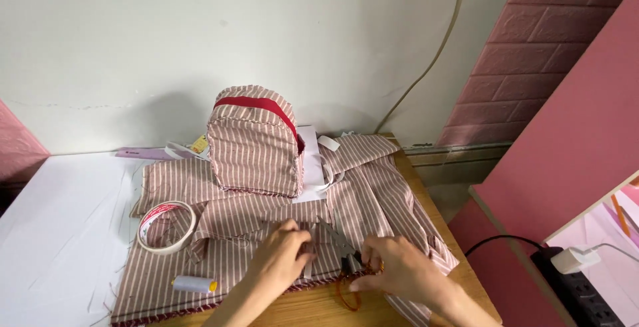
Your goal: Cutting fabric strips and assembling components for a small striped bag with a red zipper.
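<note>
Nearest the viewer, at the front edge of a wooden bench [319, 310], two bare hands work close together on pink-and-white striped fabric [253, 240] spread across the surface. The left hand [283, 257] presses down on the cloth, its fingers [301, 240] bunched together and pinching a fold. Just beside it, the right hand [393, 270] holds a pair of scissors [347, 266] with orange handles, fingers closed around the grips and blades pointing toward the left hand. To the left, near the fabric's front edge, lies a spool of grey thread [194, 284]. A little farther back on the cloth rests a roll of tape [166, 226]. Behind these, at the middle of the bench, stands a small backpack-shaped pouch [254, 144] sewn from the same striped cloth, with a red band over its top. White paper [60, 220] covers the bench's left side, and a pale wall [266, 27] rises behind.
</note>
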